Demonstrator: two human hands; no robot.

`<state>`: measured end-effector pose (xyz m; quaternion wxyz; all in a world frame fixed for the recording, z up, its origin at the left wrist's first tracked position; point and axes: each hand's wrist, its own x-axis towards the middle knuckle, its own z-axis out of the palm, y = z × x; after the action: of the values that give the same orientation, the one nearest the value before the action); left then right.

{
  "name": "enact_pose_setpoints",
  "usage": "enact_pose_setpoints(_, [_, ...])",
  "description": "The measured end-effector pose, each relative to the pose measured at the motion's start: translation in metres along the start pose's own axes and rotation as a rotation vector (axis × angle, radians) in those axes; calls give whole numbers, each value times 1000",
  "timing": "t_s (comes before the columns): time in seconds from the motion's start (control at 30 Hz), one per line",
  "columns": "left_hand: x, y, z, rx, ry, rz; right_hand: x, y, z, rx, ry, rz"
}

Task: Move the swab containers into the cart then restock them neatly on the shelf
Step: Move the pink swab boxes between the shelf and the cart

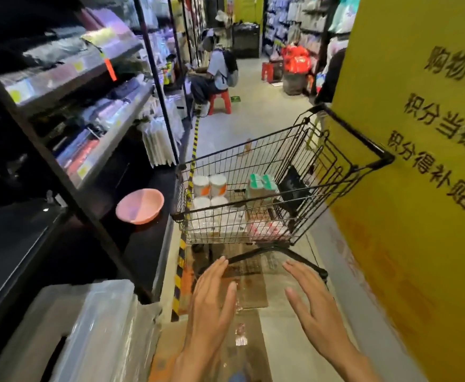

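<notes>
We see both hands stretched forward low in the aisle, palms facing each other; the left hand [212, 304] and the right hand [312, 301] have straight, relaxed fingers and hold nothing. They hover apart over flattened cardboard [249, 293] lying on the floor, just short of the wire shopping cart [294, 150]. The swab containers [210, 186], round white tubs with orange on their labels, stand grouped in the left part of the cart's basket; a green-and-white pack [261, 186] sits near them toward the middle, and pinkish packs [264, 230] lie at the near end, too blurred for us to name more closely. To our left runs the dark shelf unit [107, 139] stocked with bagged goods, and a pink plastic bowl [139, 205] rests on its low ledge, just beside the cart. A yellow sign [418, 188] with Chinese characters fills the right side. Farther down the aisle a person [217, 73] sits on a red stool [220, 102]
</notes>
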<state>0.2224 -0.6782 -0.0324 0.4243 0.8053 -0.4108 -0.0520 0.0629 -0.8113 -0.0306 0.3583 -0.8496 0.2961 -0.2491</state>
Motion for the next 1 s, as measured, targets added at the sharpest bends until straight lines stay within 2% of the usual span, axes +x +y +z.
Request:
enact_pose_setpoints(0.27, [134,-3,11,-78,-134,53,110,3,0,-1,116,96])
enact_pose_setpoints(0.57, [240,-35,59,-36,-237,34,215,53,-6,6,222,175])
enact_pose_setpoints(0.8, [337,-49,118,8,-246,-82,330,128,-10,23,172,209])
enact_pose_setpoints(1.0, [417,-69,175,35,-195,-153,428,203,-1,-14,7,255])
